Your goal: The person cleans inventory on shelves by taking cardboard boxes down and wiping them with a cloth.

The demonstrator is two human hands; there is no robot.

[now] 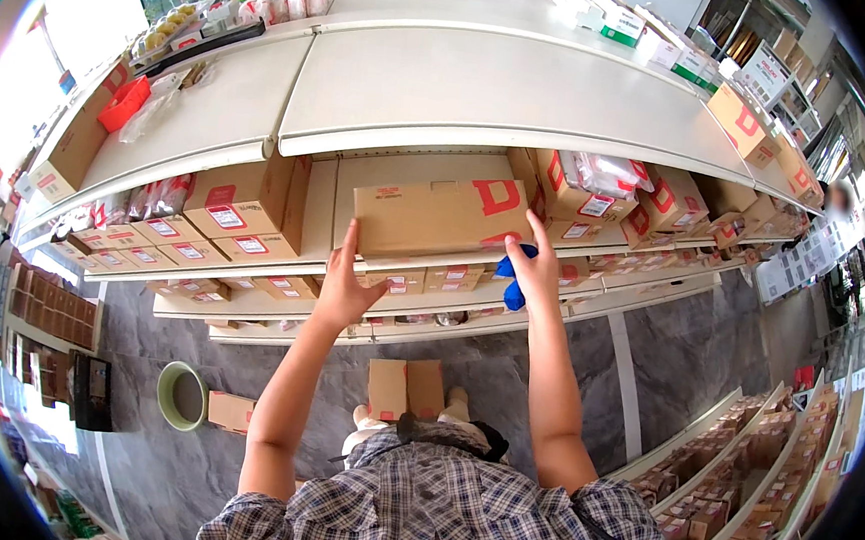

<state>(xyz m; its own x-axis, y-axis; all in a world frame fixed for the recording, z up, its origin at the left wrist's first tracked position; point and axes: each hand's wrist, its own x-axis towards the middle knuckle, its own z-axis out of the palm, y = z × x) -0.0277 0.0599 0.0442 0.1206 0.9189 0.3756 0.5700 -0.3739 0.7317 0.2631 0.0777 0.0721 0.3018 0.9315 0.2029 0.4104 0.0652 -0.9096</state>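
A long brown cardboard box [426, 219] with a red mark sits at the front of a shelf, between my two hands. My left hand [349, 289] presses its fingers against the box's left end, with the thumb spread away toward the right. At the other end, my right hand [536, 269] grips the box, its fingers up along the side and the thumb at the front lower corner. A blue object [514, 294] shows beside the right palm, mostly hidden, so its kind is unclear.
The upper white shelf [445, 90] overhangs behind the box. Labelled cartons [231, 211] stand to the left, and more cartons [588, 201] to the right. By my feet are an open carton [387, 389] and a round bin [183, 396]. Stocked shelving [738, 492] runs along the lower right.
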